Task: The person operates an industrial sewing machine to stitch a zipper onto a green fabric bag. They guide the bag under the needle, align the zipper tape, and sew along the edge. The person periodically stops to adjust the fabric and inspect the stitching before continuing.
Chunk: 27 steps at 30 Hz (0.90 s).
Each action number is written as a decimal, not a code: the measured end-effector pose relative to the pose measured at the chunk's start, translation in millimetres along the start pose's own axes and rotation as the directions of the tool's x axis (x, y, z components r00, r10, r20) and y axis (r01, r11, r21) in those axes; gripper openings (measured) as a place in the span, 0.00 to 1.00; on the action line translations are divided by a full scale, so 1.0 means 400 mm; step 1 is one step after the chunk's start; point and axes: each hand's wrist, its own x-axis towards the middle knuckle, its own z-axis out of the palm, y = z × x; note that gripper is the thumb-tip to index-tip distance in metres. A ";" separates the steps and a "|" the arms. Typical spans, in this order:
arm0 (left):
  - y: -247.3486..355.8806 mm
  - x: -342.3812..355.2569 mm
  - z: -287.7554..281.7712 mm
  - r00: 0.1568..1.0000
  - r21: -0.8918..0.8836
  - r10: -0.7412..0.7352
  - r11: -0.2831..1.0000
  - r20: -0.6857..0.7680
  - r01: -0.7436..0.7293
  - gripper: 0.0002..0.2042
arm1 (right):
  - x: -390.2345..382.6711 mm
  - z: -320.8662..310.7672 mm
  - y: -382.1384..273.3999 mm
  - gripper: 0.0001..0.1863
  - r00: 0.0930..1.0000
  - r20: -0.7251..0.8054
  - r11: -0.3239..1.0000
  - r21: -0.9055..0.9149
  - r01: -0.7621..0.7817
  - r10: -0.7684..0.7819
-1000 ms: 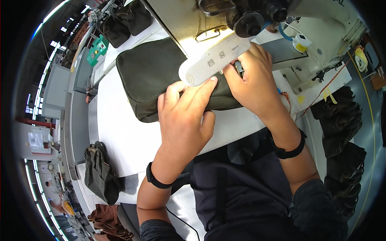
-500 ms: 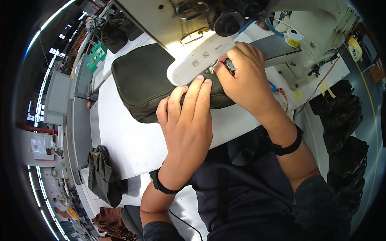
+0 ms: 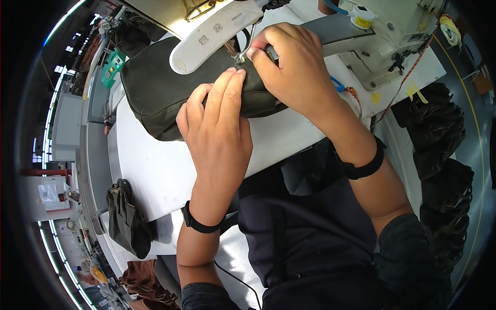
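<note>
A dark green bag (image 3: 170, 77) lies on the white sewing table, its near side under the needle area of a sewing machine (image 3: 217, 33). My left hand (image 3: 214, 111) rests flat on the bag with fingers stretched out, their tips just in front of the presser foot (image 3: 237, 58). Close by on the right, my right hand (image 3: 294, 67) is curled, thumb and index finger pinched beside the foot. Metal zipper teeth (image 3: 271, 57) show within its grip on the bag's edge. The other fingers of that hand are partly hidden.
A smaller dark green bag (image 3: 126, 222) sits at the table's left end, above brown pieces (image 3: 147, 281). Dark pieces (image 3: 436, 134) are heaped at the right. A green control box (image 3: 112, 68) stands at the far left, and the machine's body (image 3: 398, 46) rises at the back right.
My view has shifted, so machine, bag and hands appear higher and further left. The needle area shows more plainly from behind the white cover. Both hands keep nearly the same places on the bag.
</note>
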 end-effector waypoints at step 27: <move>0.047 -0.003 0.099 0.962 -0.402 -0.202 0.909 -0.186 0.113 0.34 | -0.007 -0.043 -0.019 0.05 0.994 0.059 0.976 0.192 -0.104 0.094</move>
